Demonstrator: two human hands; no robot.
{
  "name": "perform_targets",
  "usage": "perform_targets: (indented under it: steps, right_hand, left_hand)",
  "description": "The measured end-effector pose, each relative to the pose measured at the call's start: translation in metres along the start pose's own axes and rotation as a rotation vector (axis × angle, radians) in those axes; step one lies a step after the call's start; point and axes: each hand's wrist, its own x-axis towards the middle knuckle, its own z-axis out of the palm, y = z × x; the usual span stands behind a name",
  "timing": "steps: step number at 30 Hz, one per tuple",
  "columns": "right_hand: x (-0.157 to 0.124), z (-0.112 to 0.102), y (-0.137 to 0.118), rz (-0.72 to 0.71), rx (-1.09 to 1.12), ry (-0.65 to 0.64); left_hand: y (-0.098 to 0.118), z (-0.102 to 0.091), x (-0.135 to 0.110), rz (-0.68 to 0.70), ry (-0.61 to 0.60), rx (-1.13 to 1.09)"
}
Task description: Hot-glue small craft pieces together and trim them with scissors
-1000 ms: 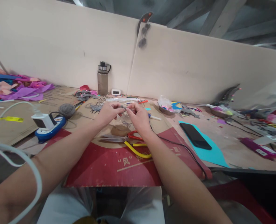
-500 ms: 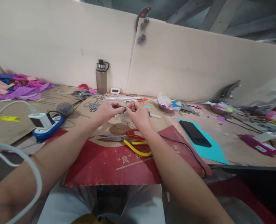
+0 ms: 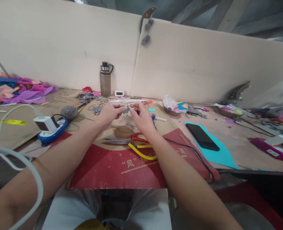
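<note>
Both hands meet above the middle of the cardboard, fingertips nearly touching. Between them is a small grey-green piece [image 3: 126, 111], too small to make out its kind. My left hand [image 3: 113, 112] pinches it from the left between thumb and fingers. From the right, my right hand [image 3: 141, 115] is closed with thumb and fingertips at its edge. Thin grey yarn [image 3: 129, 124] lies loosely on the cardboard below. Nearer to me lie scissors [image 3: 117, 140] with red and yellow handles, partly hidden by my right forearm.
A ball of grey yarn [image 3: 69, 112] and a blue power strip [image 3: 52, 132] are at left. A bottle [image 3: 105, 80] stands by the back board. A phone [image 3: 202, 136] lies on turquoise sheet [image 3: 224, 157] at right. A bowl [image 3: 172, 111] sits farther back. A white cable [image 3: 36, 179] loops near my left arm.
My fingers have shifted slightly around the small piece, which now shows more between the fingertips. The whole view has moved a little, so things sit slightly farther right.
</note>
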Motion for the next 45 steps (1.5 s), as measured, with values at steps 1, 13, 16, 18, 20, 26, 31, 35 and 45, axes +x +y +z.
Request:
perform_targets:
  steps: [1,13,16,18,20,26,31,35,45]
  right_hand:
    - [0.000,0.000,0.001,0.004,0.001,0.006]
    - [0.001,-0.002,-0.004,0.020,-0.059,0.007]
    - [0.001,-0.002,-0.005,0.007,-0.103,-0.013]
    - [0.001,-0.001,-0.005,-0.003,-0.113,-0.018]
    - [0.000,0.000,-0.004,-0.007,-0.099,-0.008]
    - [0.000,0.004,-0.001,-0.028,-0.108,0.012]
    - [0.001,0.004,0.000,-0.016,-0.131,0.023]
    - [0.002,0.003,0.004,-0.025,-0.120,0.052]
    - [0.001,-0.001,-0.003,-0.046,-0.156,0.100]
  left_hand:
    - [-0.001,0.000,0.000,0.007,-0.020,-0.018]
    - [0.003,0.003,-0.004,0.050,-0.034,0.076]
    - [0.004,0.004,-0.004,0.048,-0.043,0.083]
    - [0.004,0.004,-0.004,0.051,-0.034,0.090]
    - [0.004,0.003,-0.004,0.048,-0.004,0.108]
    - [0.004,0.000,-0.004,0.042,0.120,0.129]
    - [0.000,0.001,-0.001,-0.022,0.059,-0.053]
    - [0.001,0.002,-0.001,-0.078,-0.036,-0.198]
    - [0.008,0.007,-0.004,-0.154,-0.031,-0.248]
